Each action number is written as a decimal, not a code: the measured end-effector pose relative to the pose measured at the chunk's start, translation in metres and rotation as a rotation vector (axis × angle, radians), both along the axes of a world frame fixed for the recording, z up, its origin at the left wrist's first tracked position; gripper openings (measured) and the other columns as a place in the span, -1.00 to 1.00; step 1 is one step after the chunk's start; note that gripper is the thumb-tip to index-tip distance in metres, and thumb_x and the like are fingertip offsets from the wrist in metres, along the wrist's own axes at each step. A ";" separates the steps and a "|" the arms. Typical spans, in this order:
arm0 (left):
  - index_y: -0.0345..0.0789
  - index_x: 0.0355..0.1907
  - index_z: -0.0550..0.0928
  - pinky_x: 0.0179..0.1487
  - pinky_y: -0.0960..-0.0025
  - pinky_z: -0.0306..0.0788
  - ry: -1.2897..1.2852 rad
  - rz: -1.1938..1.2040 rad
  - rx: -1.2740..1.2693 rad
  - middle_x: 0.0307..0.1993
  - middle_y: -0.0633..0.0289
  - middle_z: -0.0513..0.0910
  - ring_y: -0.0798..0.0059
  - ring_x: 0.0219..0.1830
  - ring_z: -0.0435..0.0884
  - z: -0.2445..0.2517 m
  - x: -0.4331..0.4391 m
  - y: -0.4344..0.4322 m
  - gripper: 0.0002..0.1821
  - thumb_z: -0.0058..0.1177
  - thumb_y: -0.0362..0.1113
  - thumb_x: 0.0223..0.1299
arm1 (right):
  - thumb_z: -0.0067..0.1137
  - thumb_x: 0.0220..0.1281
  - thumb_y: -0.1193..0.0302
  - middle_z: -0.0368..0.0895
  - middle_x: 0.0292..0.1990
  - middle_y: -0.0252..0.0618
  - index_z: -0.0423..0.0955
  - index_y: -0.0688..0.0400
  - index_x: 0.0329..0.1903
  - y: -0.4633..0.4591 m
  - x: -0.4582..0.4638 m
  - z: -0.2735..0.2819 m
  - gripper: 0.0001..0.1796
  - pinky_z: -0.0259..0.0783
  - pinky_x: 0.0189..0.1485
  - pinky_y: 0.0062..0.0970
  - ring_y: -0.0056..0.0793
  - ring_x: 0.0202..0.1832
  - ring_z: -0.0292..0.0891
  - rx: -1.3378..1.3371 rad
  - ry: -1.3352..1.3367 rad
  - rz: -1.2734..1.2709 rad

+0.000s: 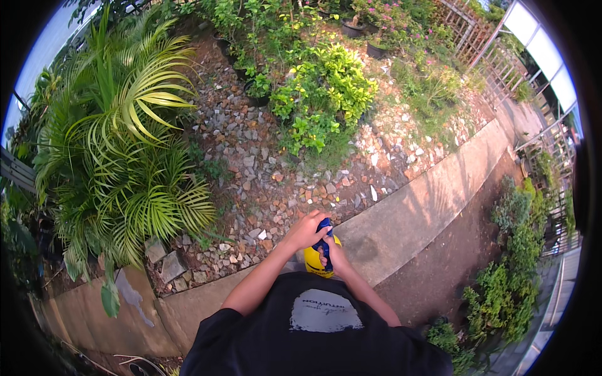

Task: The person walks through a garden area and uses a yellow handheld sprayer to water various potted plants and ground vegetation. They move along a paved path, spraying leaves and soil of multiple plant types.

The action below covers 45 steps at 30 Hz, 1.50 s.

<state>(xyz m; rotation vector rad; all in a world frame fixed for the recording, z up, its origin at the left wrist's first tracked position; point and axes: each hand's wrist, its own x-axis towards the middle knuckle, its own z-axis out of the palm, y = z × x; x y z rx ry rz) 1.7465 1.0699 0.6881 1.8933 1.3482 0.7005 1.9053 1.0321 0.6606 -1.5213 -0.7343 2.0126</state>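
Observation:
Close in front of my chest is a yellow spray bottle [314,261] with a blue sprayer head [324,226]. My left hand [306,229] reaches over the top of the blue head, its fingers curled around it. Lower down, my right hand [335,256] grips the blue handle part, with its thumb up near my left hand. The bottle bears dark writing on its yellow body. My arms and dark shirt hide its base.
A concrete path [414,197] runs diagonally under me beside rubble-strewn ground [263,188]. Palm fronds [127,155] crowd the left, and a leafy shrub [338,84] grows ahead. Potted plants [352,28] stand farther back. Bushes [503,291] line the right side.

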 end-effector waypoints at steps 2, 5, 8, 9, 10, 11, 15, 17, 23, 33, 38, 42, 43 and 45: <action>-0.21 0.17 0.52 0.00 0.15 0.48 -0.075 -0.020 0.016 -0.10 0.03 0.55 0.04 -0.08 0.61 0.002 -0.005 -0.005 -0.57 0.10 -0.20 0.24 | -0.15 0.42 0.01 0.29 -0.75 -0.40 0.36 0.14 -0.49 -0.007 -0.003 -0.006 -0.50 0.16 -0.64 -0.56 -0.59 -0.74 0.25 0.039 0.023 -0.007; -0.22 0.15 0.53 -0.02 0.17 0.48 -0.088 0.029 0.065 -0.15 0.05 0.56 0.05 -0.11 0.60 0.008 -0.003 -0.009 -0.58 0.11 -0.20 0.24 | -0.14 0.42 0.03 0.29 -0.74 -0.40 0.37 0.15 -0.49 -0.008 -0.009 -0.007 -0.51 0.16 -0.63 -0.57 -0.59 -0.73 0.25 0.078 0.059 -0.017; -0.22 0.14 0.53 -0.02 0.17 0.48 -0.128 0.046 0.017 -0.18 0.06 0.55 0.06 -0.13 0.60 0.021 -0.008 -0.009 -0.59 0.11 -0.21 0.25 | -0.13 0.42 0.05 0.30 -0.72 -0.41 0.37 0.15 -0.49 -0.007 -0.016 -0.005 -0.53 0.15 -0.63 -0.57 -0.60 -0.73 0.25 0.089 0.079 -0.023; -0.22 0.14 0.54 -0.02 0.17 0.49 -0.117 0.049 0.006 -0.18 0.06 0.56 0.06 -0.12 0.60 0.023 -0.010 -0.009 -0.60 0.11 -0.21 0.25 | -0.13 0.42 0.05 0.30 -0.71 -0.41 0.36 0.15 -0.49 -0.007 -0.018 -0.003 -0.53 0.14 -0.63 -0.57 -0.60 -0.72 0.25 0.090 0.080 -0.022; -0.22 0.13 0.54 -0.02 0.17 0.49 -0.105 0.053 -0.004 -0.17 0.07 0.56 0.07 -0.11 0.60 0.025 -0.013 -0.010 -0.60 0.11 -0.21 0.25 | -0.13 0.42 0.06 0.30 -0.71 -0.41 0.37 0.15 -0.49 -0.007 -0.019 -0.002 -0.53 0.14 -0.63 -0.57 -0.60 -0.72 0.24 0.085 0.077 -0.011; -0.22 0.13 0.54 -0.02 0.17 0.49 -0.094 0.057 -0.015 -0.16 0.07 0.56 0.07 -0.10 0.60 0.026 -0.016 -0.011 -0.61 0.11 -0.21 0.25 | -0.13 0.42 0.06 0.30 -0.71 -0.41 0.37 0.15 -0.49 -0.007 -0.022 -0.001 -0.54 0.14 -0.63 -0.57 -0.60 -0.72 0.24 0.080 0.073 0.001; -0.23 0.13 0.54 0.01 0.18 0.48 -0.129 0.074 0.049 -0.12 0.08 0.57 0.06 -0.04 0.59 0.006 -0.028 -0.010 -0.61 0.10 -0.21 0.26 | -0.12 0.41 0.08 0.31 -0.71 -0.41 0.37 0.16 -0.50 -0.001 -0.031 0.000 -0.54 0.14 -0.63 -0.57 -0.61 -0.72 0.24 0.054 0.066 0.007; -0.23 0.13 0.53 0.04 0.18 0.47 -0.075 0.065 0.046 -0.10 0.08 0.57 0.06 -0.01 0.58 0.012 -0.029 -0.012 -0.61 0.10 -0.23 0.26 | -0.11 0.40 0.09 0.31 -0.71 -0.40 0.37 0.16 -0.51 -0.004 -0.029 0.000 -0.55 0.14 -0.62 -0.57 -0.61 -0.72 0.24 0.077 0.050 0.014; -0.29 0.14 0.51 0.05 0.18 0.44 -0.145 0.089 0.042 -0.10 0.02 0.54 0.04 -0.02 0.57 0.018 -0.028 -0.011 -0.62 0.05 -0.32 0.27 | -0.12 0.40 0.12 0.30 -0.71 -0.40 0.37 0.16 -0.51 0.000 -0.035 0.001 -0.56 0.14 -0.63 -0.57 -0.61 -0.72 0.25 0.104 0.090 0.009; -0.36 0.11 0.53 0.13 0.26 0.42 -0.354 0.198 0.175 -0.04 0.01 0.55 0.09 0.00 0.57 0.029 -0.029 -0.015 -0.63 0.05 -0.41 0.22 | -0.16 0.44 0.11 0.31 -0.68 -0.41 0.34 0.12 -0.53 0.012 -0.040 0.012 -0.55 0.10 -0.63 -0.56 -0.62 -0.71 0.23 0.220 0.089 0.114; -0.36 0.12 0.52 0.10 0.30 0.43 -0.418 0.230 0.174 -0.05 0.04 0.55 0.19 -0.02 0.59 0.041 -0.030 -0.015 -0.59 0.07 -0.42 0.18 | -0.19 0.45 0.10 0.32 -0.69 -0.40 0.34 0.12 -0.56 0.019 -0.044 -0.004 -0.51 0.12 -0.62 -0.54 -0.61 -0.70 0.24 0.341 0.085 0.122; -0.36 0.12 0.52 0.07 0.33 0.45 -0.406 0.239 0.178 -0.05 0.06 0.56 0.25 -0.04 0.60 0.041 -0.042 -0.010 -0.58 0.08 -0.45 0.16 | -0.21 0.46 0.10 0.33 -0.71 -0.39 0.35 0.14 -0.57 0.027 -0.056 -0.005 -0.49 0.15 -0.61 -0.53 -0.60 -0.70 0.26 0.324 0.072 0.130; -0.36 0.12 0.52 0.06 0.34 0.45 -0.400 0.236 0.192 -0.05 0.06 0.56 0.25 -0.05 0.60 0.041 -0.044 -0.010 -0.58 0.08 -0.46 0.16 | -0.21 0.46 0.11 0.34 -0.71 -0.39 0.36 0.15 -0.57 0.028 -0.058 -0.004 -0.49 0.15 -0.61 -0.53 -0.60 -0.70 0.26 0.313 0.062 0.132; -0.34 0.13 0.53 0.06 0.35 0.45 -0.395 0.248 0.207 -0.05 0.08 0.56 0.26 -0.05 0.60 0.036 -0.045 -0.010 -0.58 0.08 -0.48 0.16 | -0.21 0.46 0.11 0.35 -0.71 -0.38 0.36 0.16 -0.57 0.027 -0.059 -0.006 -0.49 0.16 -0.61 -0.53 -0.59 -0.71 0.26 0.320 0.050 0.147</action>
